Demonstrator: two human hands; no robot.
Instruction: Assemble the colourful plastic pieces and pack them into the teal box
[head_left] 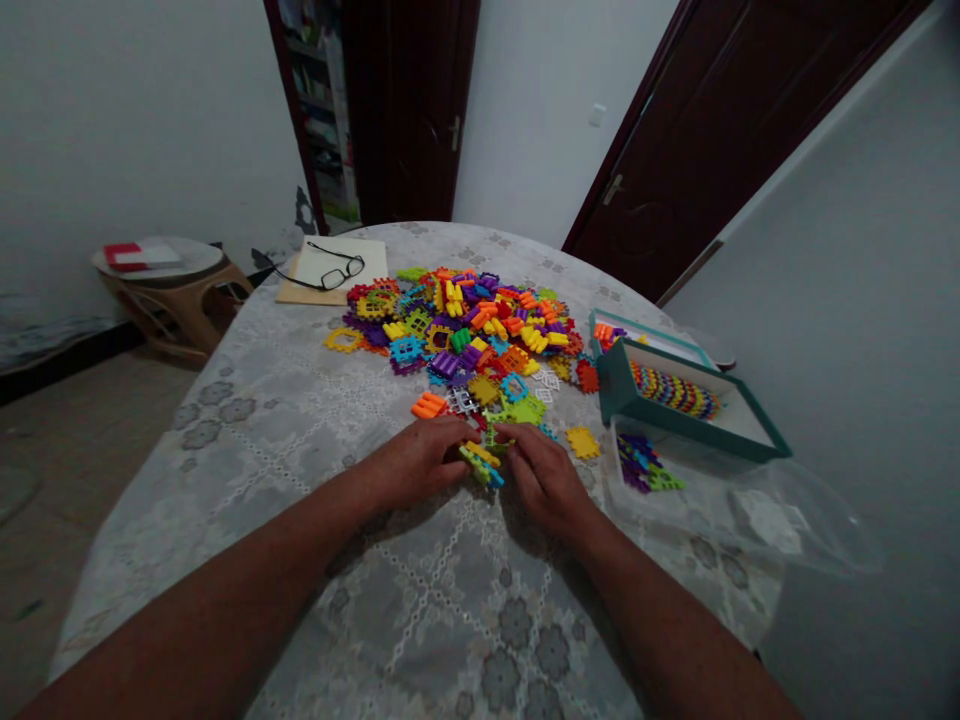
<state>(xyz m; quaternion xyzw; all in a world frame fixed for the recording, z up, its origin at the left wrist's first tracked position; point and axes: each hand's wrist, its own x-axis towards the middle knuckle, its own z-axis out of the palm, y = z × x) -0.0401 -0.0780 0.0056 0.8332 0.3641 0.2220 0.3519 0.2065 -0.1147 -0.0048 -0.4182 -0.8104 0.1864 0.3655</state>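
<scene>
My left hand (429, 456) and my right hand (549, 476) meet near the middle of the table. Between them is a small assembly of interlocking plastic building pieces (482, 464), coloured yellow, green and blue. The fingers of both hands are closed on it, and some fingertips are hidden behind it. Just beyond the hands lie a lime green piece (526, 408) and an orange ribbed piece (429, 405). A yellow square piece (583, 442) rests to the right of my right hand.
A large multicoloured heap of plastic pieces (457, 345) covers the table's far middle. Glasses (334, 278) lie on a pad (379, 257) at the back left. To the right stand a teal box (694, 425) and a clear plastic container (712, 520) holding several pieces.
</scene>
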